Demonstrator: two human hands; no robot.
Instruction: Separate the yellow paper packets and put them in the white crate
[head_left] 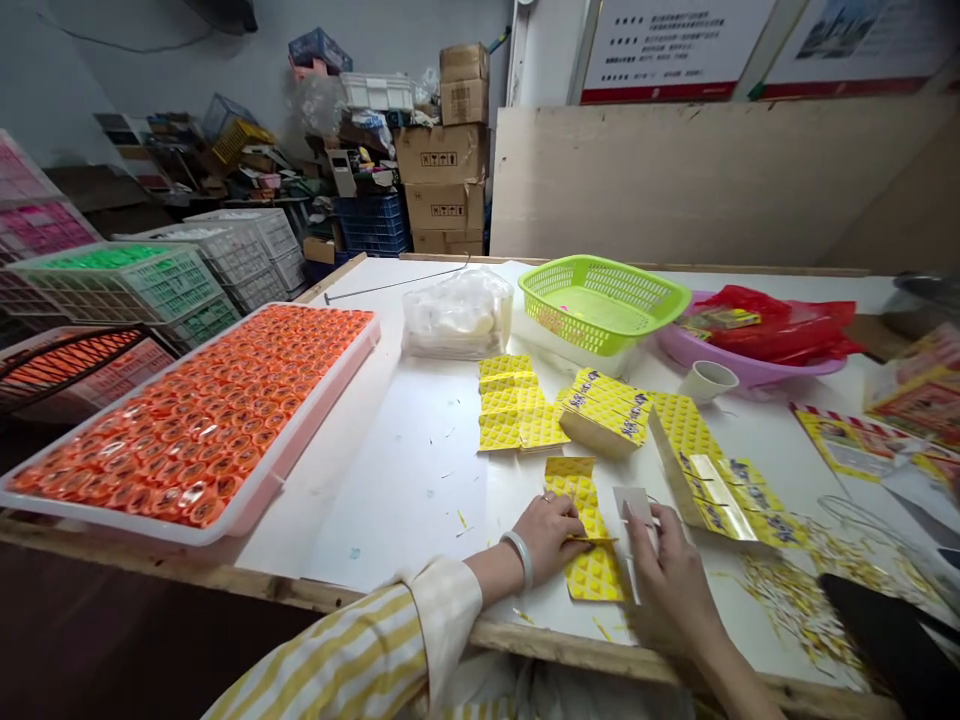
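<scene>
My left hand (546, 538), with a pale bangle on the wrist, is closed on a yellow patterned card sheet (596, 578) near the front edge of the table. Its fingers pinch a raised fold across the card's middle. Just to the right, my right hand (670, 575) grips a thin, pale grey flat piece (636, 500) between thumb and fingers. That piece stands beside the card's right edge; its lower part is blurred, and I cannot tell if they touch. Beyond the hands lie a stack of yellow cards (606, 405) and more laid-out yellow cards (514, 400).
At left stands a white tray (259, 505) packed with orange round pieces. Behind are a clear plastic bag (457, 318), a green basket (652, 318) and a purple basin (757, 372). A white cup (706, 382) and yellow card block (686, 475) sit right, near scattered trimmings (799, 600).
</scene>
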